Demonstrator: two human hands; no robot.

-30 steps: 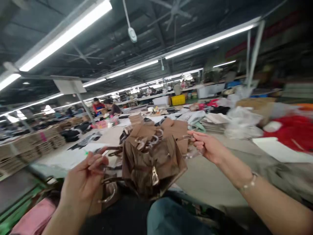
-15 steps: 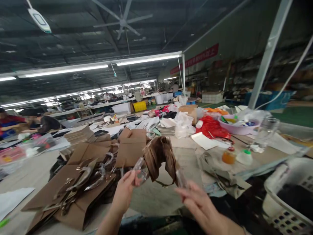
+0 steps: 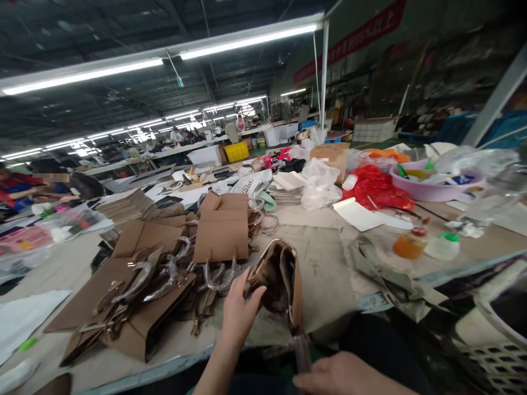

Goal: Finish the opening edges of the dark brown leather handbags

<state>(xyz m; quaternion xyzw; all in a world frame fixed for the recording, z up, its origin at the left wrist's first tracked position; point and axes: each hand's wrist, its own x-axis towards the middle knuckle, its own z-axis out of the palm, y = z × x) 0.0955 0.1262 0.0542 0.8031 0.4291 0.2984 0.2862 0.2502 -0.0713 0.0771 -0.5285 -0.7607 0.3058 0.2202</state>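
A brown handbag [image 3: 294,274] stands with its mouth open towards me at the table's front edge, dark lining showing inside. My left hand [image 3: 240,304] grips the bag's left rim, thumb on the inner side and fingers outside. Low in the view, my right hand [image 3: 335,373] is closed on the bag's plastic-wrapped handle [image 3: 302,354], which hangs towards me from the near right side. Part of that hand's grip is hidden behind its own back. Just left of my left hand lie more brown handbags [image 3: 222,233] with plastic-wrapped handles.
Stacked brown panels [image 3: 127,208] lie behind the bags. At the right are a grey-green cloth [image 3: 387,280], an orange-filled jar [image 3: 409,243], a green-capped bottle [image 3: 442,247], a lilac basin [image 3: 436,189] and a white plastic basket [image 3: 494,345]. A person [image 3: 37,184] works at far left.
My left hand has let go of a plastic-wrapped handle and now grips the rim. The handbag's mouth has turned towards me. My right hand has moved lower, and the view has tipped downward.
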